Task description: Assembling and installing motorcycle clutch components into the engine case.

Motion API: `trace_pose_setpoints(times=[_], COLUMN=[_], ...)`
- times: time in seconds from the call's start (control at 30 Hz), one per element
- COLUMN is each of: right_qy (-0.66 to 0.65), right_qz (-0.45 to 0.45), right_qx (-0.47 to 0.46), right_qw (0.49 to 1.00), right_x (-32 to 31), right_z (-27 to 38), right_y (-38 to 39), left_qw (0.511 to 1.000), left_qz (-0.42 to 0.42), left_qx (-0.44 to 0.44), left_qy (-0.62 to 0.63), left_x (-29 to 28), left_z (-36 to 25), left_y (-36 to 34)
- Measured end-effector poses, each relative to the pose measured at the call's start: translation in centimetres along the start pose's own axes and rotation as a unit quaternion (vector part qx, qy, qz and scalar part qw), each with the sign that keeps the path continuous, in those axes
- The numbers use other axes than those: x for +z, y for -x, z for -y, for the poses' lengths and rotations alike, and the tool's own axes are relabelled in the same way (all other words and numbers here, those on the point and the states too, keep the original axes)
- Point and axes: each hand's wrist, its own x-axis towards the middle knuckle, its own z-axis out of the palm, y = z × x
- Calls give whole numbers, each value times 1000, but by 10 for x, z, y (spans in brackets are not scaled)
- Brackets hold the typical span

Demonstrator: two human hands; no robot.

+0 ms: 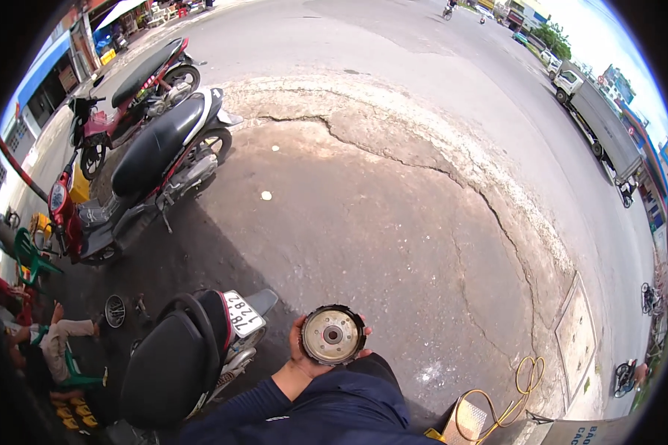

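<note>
A round metal clutch basket (333,335), dark and toothed around its rim with a pale face and a central hole, is held up in front of my body. My left hand (301,359) is closed around its left and lower edge, the thumb side up along the rim. At the opposite edge a little of my right hand (366,345) shows, its fingertips against the rim. Most of that hand is hidden behind the basket. Just left of my hands stands a parked motorbike with a black seat (172,363).
Two more motorbikes, one with a long black seat (156,144), stand at the upper left. A seated person (63,345) is at lower left near a green chair (33,256). A yellow hose (527,378) lies at lower right. Cracked pavement (349,237) stretches ahead to the road.
</note>
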Motion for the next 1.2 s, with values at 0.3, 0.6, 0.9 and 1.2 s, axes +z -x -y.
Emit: trace_pose_setpoints(times=[0.3, 0.6, 0.9, 1.2], right_qy=[132, 370, 580, 608], right_qz=[94, 171, 332, 487], right_qx=[-88, -249, -474, -616], right_qw=[983, 879, 574, 115], right_x=[84, 289, 742, 1067], right_z=[365, 826, 1035, 758], right_y=[-136, -111, 130, 547], left_qw=[952, 809, 528, 225], left_qz=[86, 164, 156, 53], left_qx=[290, 559, 830, 960], left_qy=[47, 70, 90, 158], left_x=[-4, 56, 3, -62], left_z=[-213, -427, -507, -496], left_y=[-88, -37, 82, 209])
